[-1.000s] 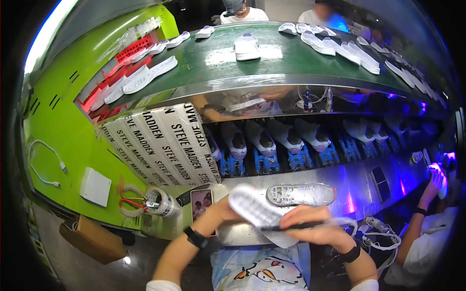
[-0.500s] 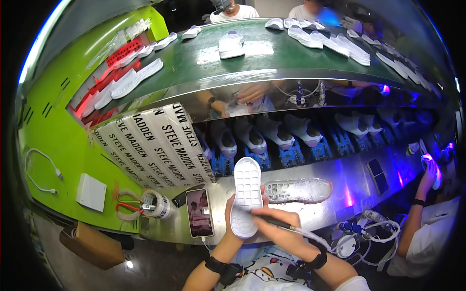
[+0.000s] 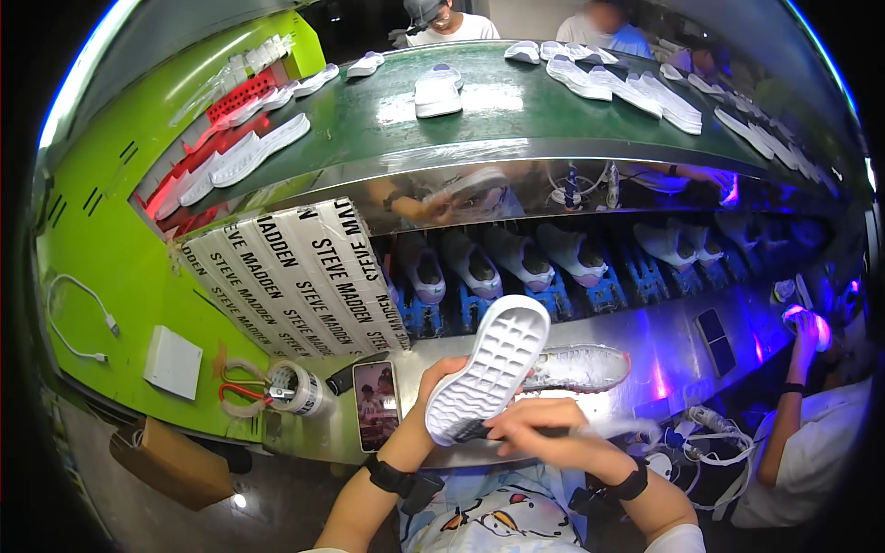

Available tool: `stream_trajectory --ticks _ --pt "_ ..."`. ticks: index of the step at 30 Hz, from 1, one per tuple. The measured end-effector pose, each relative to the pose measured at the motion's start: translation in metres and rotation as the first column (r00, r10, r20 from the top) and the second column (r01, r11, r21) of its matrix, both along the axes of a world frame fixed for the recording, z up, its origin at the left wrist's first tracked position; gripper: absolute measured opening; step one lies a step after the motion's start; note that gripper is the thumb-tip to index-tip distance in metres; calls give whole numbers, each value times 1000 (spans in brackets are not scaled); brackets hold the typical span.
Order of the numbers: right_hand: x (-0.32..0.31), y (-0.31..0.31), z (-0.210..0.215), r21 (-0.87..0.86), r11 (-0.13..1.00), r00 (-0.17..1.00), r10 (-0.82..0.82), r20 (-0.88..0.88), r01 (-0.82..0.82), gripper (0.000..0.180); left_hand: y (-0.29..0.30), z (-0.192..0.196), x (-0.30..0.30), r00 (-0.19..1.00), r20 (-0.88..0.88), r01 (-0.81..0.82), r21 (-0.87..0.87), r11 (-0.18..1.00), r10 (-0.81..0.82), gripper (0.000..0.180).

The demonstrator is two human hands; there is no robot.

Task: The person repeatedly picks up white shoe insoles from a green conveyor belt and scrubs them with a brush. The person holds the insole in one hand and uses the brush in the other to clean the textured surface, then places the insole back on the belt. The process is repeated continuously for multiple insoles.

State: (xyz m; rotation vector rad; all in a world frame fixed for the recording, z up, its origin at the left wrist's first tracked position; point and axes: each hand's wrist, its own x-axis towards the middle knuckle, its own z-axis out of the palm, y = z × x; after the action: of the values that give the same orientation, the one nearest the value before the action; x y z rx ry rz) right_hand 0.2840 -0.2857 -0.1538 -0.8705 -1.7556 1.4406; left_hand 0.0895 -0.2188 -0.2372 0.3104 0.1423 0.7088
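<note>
A white shoe sole (image 3: 498,364) with a grid of square hollows and wavy ridges is tilted to the right above the metal bench. My left hand (image 3: 437,385) grips it along its left side, with fingers partly hidden behind it. Near the sole's lower end, my right hand (image 3: 544,429) is closed on a brush. Its dark bristles (image 3: 472,429) touch the wavy ridges, while the pale rear end and attached hose are blurred by motion. Behind the hands, another sole (image 3: 590,369) with a greyish wet-looking surface lies on the bench.
Left of my hands are a phone (image 3: 376,405), a tub of tools (image 3: 293,391) and a printed carton (image 3: 295,281). Shoe uppers (image 3: 525,258) stand on blue racks under a green conveyor (image 3: 369,115) bearing soles. A co-worker's hand (image 3: 809,332) works at right, by coiled hoses (image 3: 719,433).
The sole has turned clockwise and shifted right, its top now leaning right. My right hand has drawn the brush down to the sole's lower edge. The co-worker's hand at right also moved.
</note>
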Motion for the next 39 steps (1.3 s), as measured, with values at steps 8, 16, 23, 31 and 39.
stream_trajectory --ticks 8,16,23,31,39 --pt "7 1 19 405 909 993 58 101 -94 11 -19 73 -5 787 -574 91 471 878 226 31" --pt "26 -4 0 377 926 994 -48 94 9 12 14 41 5 696 -702 290 83 954 -151 36" --pt "45 -21 33 210 835 859 -507 -69 509 19 -15 78 3 824 -566 73 167 983 34 47" --pt "3 -85 108 202 805 745 -377 -551 557 32 37 237 -105 887 315 -347 -31 937 339 48" --pt "-35 -148 137 -54 857 760 -483 -434 513 28 113 317 -67 -225 374 634 757 -156 900 39"
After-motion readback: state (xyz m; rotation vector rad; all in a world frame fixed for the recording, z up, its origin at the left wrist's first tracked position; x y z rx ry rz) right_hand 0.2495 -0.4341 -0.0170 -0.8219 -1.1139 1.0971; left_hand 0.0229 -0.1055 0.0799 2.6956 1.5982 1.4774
